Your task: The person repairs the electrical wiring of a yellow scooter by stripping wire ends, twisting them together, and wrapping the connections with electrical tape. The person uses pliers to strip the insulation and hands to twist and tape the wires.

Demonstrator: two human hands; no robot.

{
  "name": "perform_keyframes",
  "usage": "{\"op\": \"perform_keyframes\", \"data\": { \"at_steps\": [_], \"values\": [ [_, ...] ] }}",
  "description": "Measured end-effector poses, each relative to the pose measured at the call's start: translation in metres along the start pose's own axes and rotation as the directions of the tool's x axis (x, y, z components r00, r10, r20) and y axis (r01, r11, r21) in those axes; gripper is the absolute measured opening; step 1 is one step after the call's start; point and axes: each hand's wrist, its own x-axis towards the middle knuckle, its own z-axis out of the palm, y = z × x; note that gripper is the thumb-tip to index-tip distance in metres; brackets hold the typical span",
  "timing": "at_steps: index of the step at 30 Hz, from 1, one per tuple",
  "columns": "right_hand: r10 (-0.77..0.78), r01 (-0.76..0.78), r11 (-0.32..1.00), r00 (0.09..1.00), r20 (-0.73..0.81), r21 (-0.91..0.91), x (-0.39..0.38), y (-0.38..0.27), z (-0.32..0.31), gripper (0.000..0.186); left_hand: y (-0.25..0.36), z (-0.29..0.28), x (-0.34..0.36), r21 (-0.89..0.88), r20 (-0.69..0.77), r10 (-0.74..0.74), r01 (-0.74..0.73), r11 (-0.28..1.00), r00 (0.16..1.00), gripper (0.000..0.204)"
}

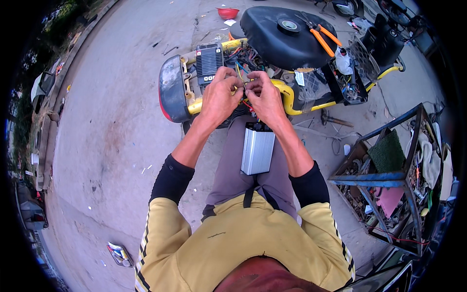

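Both hands meet over the opened yellow frame (288,100) of a scooter. My left hand (220,97) is closed, thumb and fingertips pinching a thin yellow wire (240,73). Opposite it, almost touching, my right hand (265,97) pinches at the same wire; the exact join between the fingertips is hidden. Red wires (247,104) hang just below the fingers. On my lap rests a silver ribbed controller box (258,151), its wired end toward the scooter. A black finned box (209,59) sits on the frame beyond my left hand, beside a bundle of loose wires (249,59).
The black seat (272,39) lies over the frame with orange-handled cutters (322,38) on it. A hammer (337,119) lies on the ground at right, near a metal-framed bin (369,177) of scrap. A red bowl (227,13) stands at the back; a small tray (119,254) lies lower left.
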Motion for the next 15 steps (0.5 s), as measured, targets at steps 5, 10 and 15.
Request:
{"op": "perform_keyframes", "data": {
  "at_steps": [5,10,15],
  "values": [
    [0.0,0.0,1.0,1.0,-0.011,-0.001,0.0,0.0,0.001,0.038,-0.003,-0.002,-0.002,0.046,0.032,0.03,-0.032,0.998,0.999,0.014],
    [-0.031,0.03,0.999,0.999,-0.012,-0.027,0.002,0.002,0.003,0.035,-0.001,-0.005,-0.002,0.085,0.054,0.083,-0.087,0.993,0.995,0.017],
    [-0.192,0.181,0.972,0.98,-0.056,-0.152,-0.001,0.005,0.007,0.017,-0.023,0.013,-0.003,-0.347,-0.049,0.124,-0.133,0.928,0.991,0.019]
  ]
}}
